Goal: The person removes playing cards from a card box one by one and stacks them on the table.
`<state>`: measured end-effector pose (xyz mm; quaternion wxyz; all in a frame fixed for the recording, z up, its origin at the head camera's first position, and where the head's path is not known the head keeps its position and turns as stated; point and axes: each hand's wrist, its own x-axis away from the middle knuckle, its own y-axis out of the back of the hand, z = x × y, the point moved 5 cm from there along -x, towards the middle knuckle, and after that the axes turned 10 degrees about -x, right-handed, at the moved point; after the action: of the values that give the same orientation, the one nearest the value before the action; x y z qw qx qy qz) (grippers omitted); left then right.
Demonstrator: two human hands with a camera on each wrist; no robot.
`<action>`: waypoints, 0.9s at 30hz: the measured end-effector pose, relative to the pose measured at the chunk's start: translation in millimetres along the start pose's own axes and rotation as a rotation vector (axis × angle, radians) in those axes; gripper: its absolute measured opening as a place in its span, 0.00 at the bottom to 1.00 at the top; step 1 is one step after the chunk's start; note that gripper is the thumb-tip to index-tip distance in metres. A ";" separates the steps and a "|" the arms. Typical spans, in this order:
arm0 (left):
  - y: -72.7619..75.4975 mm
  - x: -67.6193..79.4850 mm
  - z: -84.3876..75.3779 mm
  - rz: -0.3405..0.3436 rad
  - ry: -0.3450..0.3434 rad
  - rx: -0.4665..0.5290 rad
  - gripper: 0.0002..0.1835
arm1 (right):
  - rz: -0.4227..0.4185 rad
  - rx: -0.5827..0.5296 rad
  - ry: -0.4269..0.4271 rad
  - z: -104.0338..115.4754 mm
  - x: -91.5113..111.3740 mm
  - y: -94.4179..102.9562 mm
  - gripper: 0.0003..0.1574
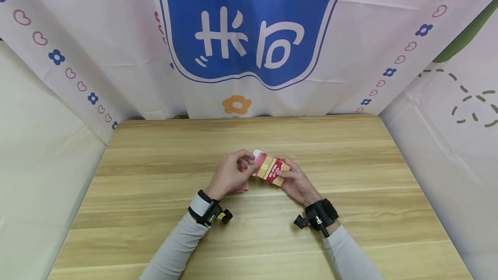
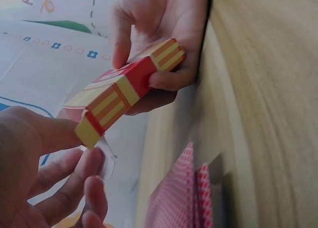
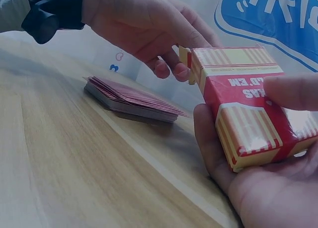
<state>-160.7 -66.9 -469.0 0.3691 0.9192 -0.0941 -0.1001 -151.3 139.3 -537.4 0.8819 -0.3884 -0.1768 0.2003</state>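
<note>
A red and cream striped playing-card box (image 1: 269, 168) is held above the table, tilted, its lettering upside down in the right wrist view. My right hand (image 1: 298, 184) grips it, thumb on the printed face and fingers around the sides. At the box's other end, my left hand (image 1: 230, 173) pinches the end flap (image 2: 89, 131) between thumb and fingers. A pale, see-through piece shows by those fingertips in the left wrist view. Below the left hand, a deck of red-backed playing cards (image 3: 134, 103) lies on the table, its top cards slightly skewed; the hand mostly hides it in the head view.
The wooden table (image 1: 155, 228) reaches back to a white cloth (image 1: 249, 103) with a blue printed badge. More pale cloth hangs at the left and right sides. Each wrist wears a black strap with a small camera.
</note>
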 end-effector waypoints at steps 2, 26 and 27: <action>1.8 -0.1 -0.5 0.000 -0.001 -0.001 0.09 | -0.001 -0.007 0.002 0.6 0.5 -0.6 0.26; 54.4 -5.6 16.9 -0.132 -0.072 0.170 0.09 | -0.009 -0.083 0.015 1.6 -1.3 1.5 0.33; 54.9 -5.5 17.4 -0.133 -0.073 0.167 0.10 | -0.008 -0.083 0.016 1.2 -1.4 1.6 0.34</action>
<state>-175.8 -116.0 -442.4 0.2801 0.9467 -0.0544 -0.1494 -153.4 140.4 -538.0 0.8673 -0.4252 -0.1796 0.1862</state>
